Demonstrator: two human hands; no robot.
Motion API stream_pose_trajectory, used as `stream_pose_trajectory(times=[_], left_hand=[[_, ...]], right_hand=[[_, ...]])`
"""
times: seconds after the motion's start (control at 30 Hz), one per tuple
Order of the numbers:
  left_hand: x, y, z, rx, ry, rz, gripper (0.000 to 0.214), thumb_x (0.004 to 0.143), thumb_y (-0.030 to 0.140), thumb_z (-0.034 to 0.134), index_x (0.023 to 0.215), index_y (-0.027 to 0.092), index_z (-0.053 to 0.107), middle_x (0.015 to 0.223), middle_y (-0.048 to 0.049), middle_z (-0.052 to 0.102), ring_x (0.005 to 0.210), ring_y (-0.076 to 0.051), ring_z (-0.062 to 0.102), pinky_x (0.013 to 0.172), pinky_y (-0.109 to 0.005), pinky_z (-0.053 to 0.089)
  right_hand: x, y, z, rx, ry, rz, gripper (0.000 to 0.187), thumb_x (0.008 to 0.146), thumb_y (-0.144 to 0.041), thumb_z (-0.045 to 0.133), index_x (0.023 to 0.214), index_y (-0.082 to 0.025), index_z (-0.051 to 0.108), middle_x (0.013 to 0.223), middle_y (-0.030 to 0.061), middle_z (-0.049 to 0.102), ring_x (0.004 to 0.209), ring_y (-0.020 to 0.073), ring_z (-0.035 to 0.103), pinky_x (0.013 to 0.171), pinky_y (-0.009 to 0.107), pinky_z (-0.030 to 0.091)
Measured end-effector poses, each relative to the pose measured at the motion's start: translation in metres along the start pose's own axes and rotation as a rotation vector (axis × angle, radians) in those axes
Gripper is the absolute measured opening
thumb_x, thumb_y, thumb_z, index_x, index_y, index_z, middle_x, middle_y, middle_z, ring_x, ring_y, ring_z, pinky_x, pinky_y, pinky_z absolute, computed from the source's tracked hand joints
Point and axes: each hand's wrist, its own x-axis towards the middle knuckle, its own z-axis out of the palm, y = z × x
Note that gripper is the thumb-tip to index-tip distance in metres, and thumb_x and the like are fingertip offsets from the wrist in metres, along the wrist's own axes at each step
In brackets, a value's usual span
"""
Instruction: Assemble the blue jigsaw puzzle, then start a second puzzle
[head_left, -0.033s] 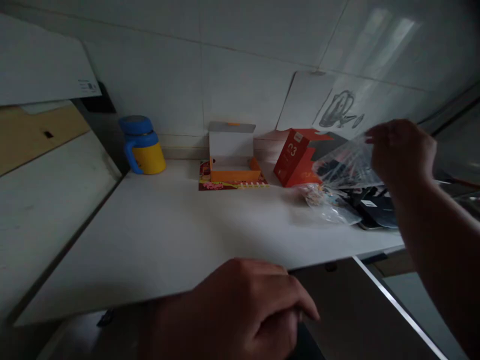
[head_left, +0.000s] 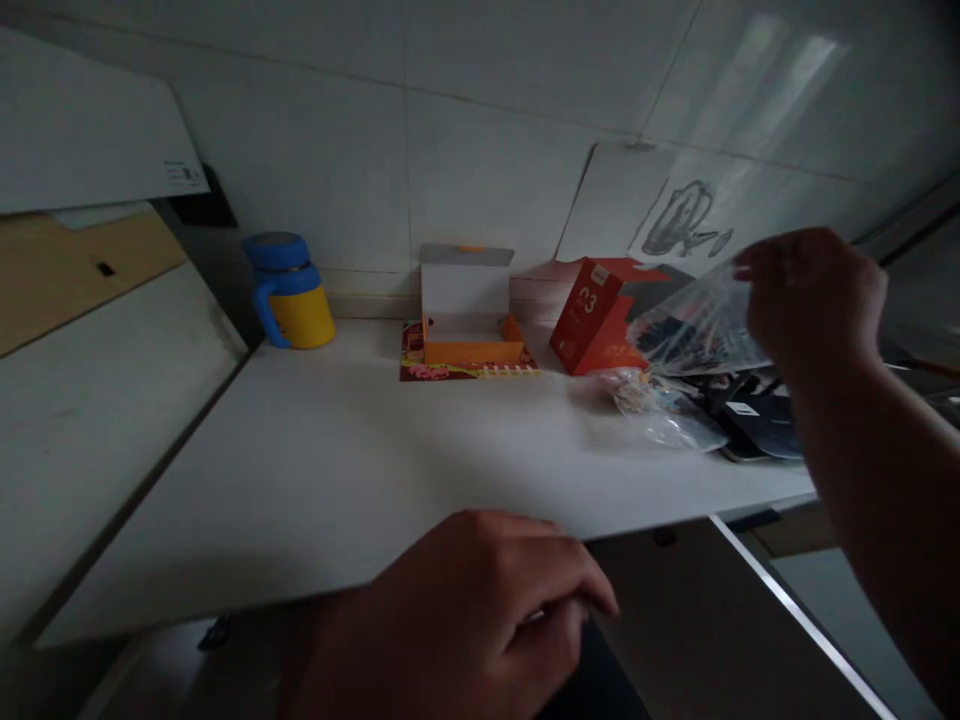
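My right hand [head_left: 817,300] pinches the top of a clear plastic bag [head_left: 697,325], pulling the film up taut above the table's right part. Small pale and coloured bits, too blurred to name, lie in the bag's lower end [head_left: 637,392], which rests on the white tabletop [head_left: 360,450]. Close behind the bag stands an open red box [head_left: 589,318] marked 03. In front of the table's near edge, my left hand [head_left: 480,610] is held with its fingers curled in; nothing shows in them.
A yellow and blue mug [head_left: 296,305] stands back left. An orange carton [head_left: 472,350], lid raised, sits on a patterned sheet [head_left: 424,372] by the wall. Dark flat items [head_left: 765,425] lie at the right. Pale boards [head_left: 90,380] border the left side.
My right hand has shifted slightly right and up with the bag's top. My left hand has moved a little to the left. The view has shifted slightly.
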Motion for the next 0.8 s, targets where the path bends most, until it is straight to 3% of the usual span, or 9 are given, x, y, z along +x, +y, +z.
stream_pose_trajectory(times=[0.1, 0.17, 0.23, 0.3, 0.43, 0.53, 0.6, 0.67, 0.8], left_hand=[[0.004, -0.018, -0.005, 0.136, 0.085, -0.172, 0.018, 0.102, 0.015, 0.062, 0.105, 0.026, 0.076, 0.101, 0.0025, 0.08, 0.093, -0.016, 0.074, 0.085, -0.027, 0.051], [0.002, -0.035, -0.009, 0.223, 0.166, -0.27, 0.017, 0.104, 0.019, 0.06, 0.107, 0.026, 0.075, 0.104, 0.0006, 0.08, 0.097, -0.019, 0.074, 0.086, -0.031, 0.051], [-0.002, -0.054, -0.014, 0.305, 0.243, -0.364, 0.02, 0.106, 0.021, 0.055, 0.113, 0.025, 0.074, 0.11, -0.0031, 0.08, 0.104, -0.023, 0.075, 0.09, -0.035, 0.052], [-0.006, -0.071, -0.018, 0.363, 0.28, -0.469, 0.021, 0.105, 0.024, 0.057, 0.121, 0.023, 0.072, 0.118, -0.0078, 0.08, 0.109, -0.027, 0.075, 0.093, -0.037, 0.054], [-0.015, -0.094, -0.021, 0.371, 0.23, -0.616, 0.055, 0.089, 0.031, 0.084, 0.139, 0.02, 0.065, 0.139, -0.0132, 0.074, 0.124, -0.032, 0.072, 0.102, -0.038, 0.054], [-0.016, -0.103, -0.018, 0.384, 0.2, -0.636, 0.069, 0.083, 0.029, 0.09, 0.145, 0.02, 0.062, 0.147, -0.0133, 0.069, 0.132, -0.033, 0.068, 0.11, -0.04, 0.052], [-0.012, -0.106, -0.014, 0.405, 0.199, -0.617, 0.064, 0.087, 0.029, 0.088, 0.144, 0.019, 0.062, 0.147, -0.014, 0.068, 0.134, -0.034, 0.066, 0.113, -0.042, 0.05], [-0.006, -0.109, -0.01, 0.423, 0.203, -0.592, 0.055, 0.091, 0.03, 0.083, 0.141, 0.018, 0.064, 0.143, -0.0149, 0.07, 0.133, -0.034, 0.066, 0.114, -0.044, 0.05], [0.009, -0.112, -0.005, 0.443, 0.21, -0.553, 0.038, 0.095, 0.028, 0.079, 0.13, 0.018, 0.067, 0.133, -0.0145, 0.073, 0.124, -0.033, 0.07, 0.106, -0.044, 0.055]], right_hand=[[-0.002, -0.034, -0.003, 0.149, 0.021, -0.084, 0.034, 0.11, -0.049, 0.046, 0.116, -0.032, 0.075, 0.109, 0.0066, 0.082, 0.099, 0.0322, 0.076, 0.093, 0.057, 0.058], [-0.021, -0.057, 0.003, 0.219, 0.065, -0.137, 0.03, 0.111, -0.047, 0.048, 0.117, -0.033, 0.074, 0.109, 0.0063, 0.082, 0.099, 0.0315, 0.076, 0.09, 0.053, 0.06], [-0.058, -0.079, 0.013, 0.217, 0.045, -0.201, 0.029, 0.112, -0.043, 0.052, 0.117, -0.028, 0.076, 0.109, 0.0085, 0.082, 0.095, 0.0274, 0.077, 0.085, 0.044, 0.06], [-0.109, -0.096, 0.023, 0.249, 0.07, -0.313, 0.02, 0.107, -0.037, 0.063, 0.105, -0.023, 0.077, 0.097, 0.0081, 0.083, 0.083, 0.0237, 0.078, 0.076, 0.036, 0.06], [-0.217, -0.108, 0.03, 0.51, -0.248, -0.365, 0.014, 0.107, -0.021, 0.062, 0.115, -0.025, 0.073, 0.101, 0.0063, 0.085, 0.081, 0.0202, 0.082, 0.069, 0.027, 0.062], [-0.261, -0.096, 0.017, 0.668, -0.454, -0.463, 0.029, 0.108, -0.023, 0.058, 0.135, -0.025, 0.068, 0.124, 0.0103, 0.083, 0.107, 0.0247, 0.082, 0.089, 0.032, 0.067], [-0.27, -0.082, 0.007, 0.726, -0.556, -0.484, 0.043, 0.111, -0.032, 0.048, 0.151, -0.024, 0.061, 0.14, 0.0128, 0.076, 0.126, 0.0292, 0.076, 0.103, 0.04, 0.065], [-0.268, -0.068, 0.001, 0.704, -0.626, -0.396, 0.048, 0.112, -0.029, 0.041, 0.157, -0.026, 0.057, 0.149, 0.0114, 0.071, 0.136, 0.0292, 0.07, 0.11, 0.044, 0.061], [-0.247, -0.052, 0.015, 0.547, -0.64, -0.254, 0.048, 0.109, -0.02, 0.046, 0.154, -0.026, 0.06, 0.151, 0.0114, 0.07, 0.138, 0.0289, 0.068, 0.111, 0.045, 0.062]])
